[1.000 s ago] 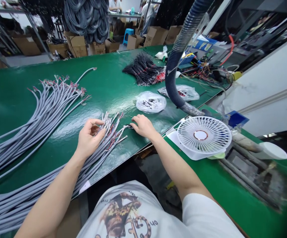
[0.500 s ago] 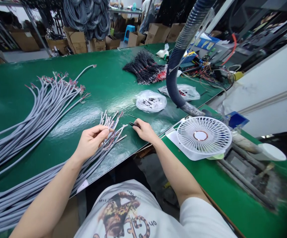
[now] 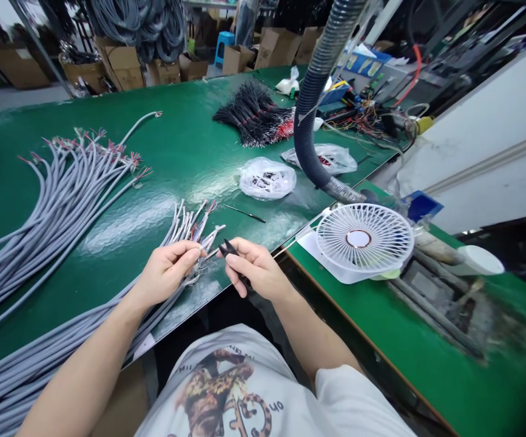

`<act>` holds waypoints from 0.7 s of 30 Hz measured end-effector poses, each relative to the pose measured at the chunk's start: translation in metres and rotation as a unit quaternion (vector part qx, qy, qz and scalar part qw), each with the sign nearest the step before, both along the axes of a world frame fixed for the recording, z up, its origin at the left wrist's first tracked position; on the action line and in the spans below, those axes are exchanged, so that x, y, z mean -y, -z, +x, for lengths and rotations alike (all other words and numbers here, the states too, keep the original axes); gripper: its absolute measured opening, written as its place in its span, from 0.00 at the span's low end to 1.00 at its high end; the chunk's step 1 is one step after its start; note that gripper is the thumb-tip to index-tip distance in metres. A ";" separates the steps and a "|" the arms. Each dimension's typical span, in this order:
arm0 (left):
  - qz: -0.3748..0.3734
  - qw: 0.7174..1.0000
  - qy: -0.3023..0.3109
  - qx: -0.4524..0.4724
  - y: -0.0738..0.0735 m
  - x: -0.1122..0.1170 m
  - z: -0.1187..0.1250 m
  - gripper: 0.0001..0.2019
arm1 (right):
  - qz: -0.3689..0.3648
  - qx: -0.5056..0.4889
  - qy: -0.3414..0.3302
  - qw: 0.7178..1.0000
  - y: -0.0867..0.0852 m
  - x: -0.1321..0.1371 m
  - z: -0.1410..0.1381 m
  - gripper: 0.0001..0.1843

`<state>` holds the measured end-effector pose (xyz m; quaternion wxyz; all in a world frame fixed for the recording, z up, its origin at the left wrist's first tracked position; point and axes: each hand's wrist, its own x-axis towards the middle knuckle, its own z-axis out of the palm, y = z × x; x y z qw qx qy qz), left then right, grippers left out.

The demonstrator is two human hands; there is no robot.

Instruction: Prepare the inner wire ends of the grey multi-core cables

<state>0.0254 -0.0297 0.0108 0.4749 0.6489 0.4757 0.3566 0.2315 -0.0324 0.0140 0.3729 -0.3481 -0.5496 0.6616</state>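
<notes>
My left hand is pinched around the end of one grey cable, at the front edge of the green table. In my right hand are small black nippers, their jaws pointing up and left, close to my left fingertips. The cable belongs to a grey cable bundle running in from the lower left under my left forearm. Its stripped ends, with whitish and coloured wires, fan out just beyond my hands. My fingers partly hide the held cable end.
A second grey cable bundle lies at the left. Behind my right hand are a thin tool with a black handle, a plastic bag and bundled black wires. A ribbed hose and white fan stand at the right.
My right hand has moved left and down toward my left hand, bringing the nippers close to the cable end. The thin tool now lies uncovered on the table. The view has shifted slightly.
</notes>
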 end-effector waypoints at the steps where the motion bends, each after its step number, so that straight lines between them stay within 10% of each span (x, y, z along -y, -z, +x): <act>1: 0.004 1.000 0.001 -0.007 0.000 0.000 0.000 0.18 | 0.000 0.002 -0.002 1.000 0.000 0.000 0.000 0.12; 21: -0.003 0.999 0.029 -0.029 -0.003 0.001 -0.003 0.18 | 0.008 0.005 0.009 1.000 0.003 0.002 -0.004 0.11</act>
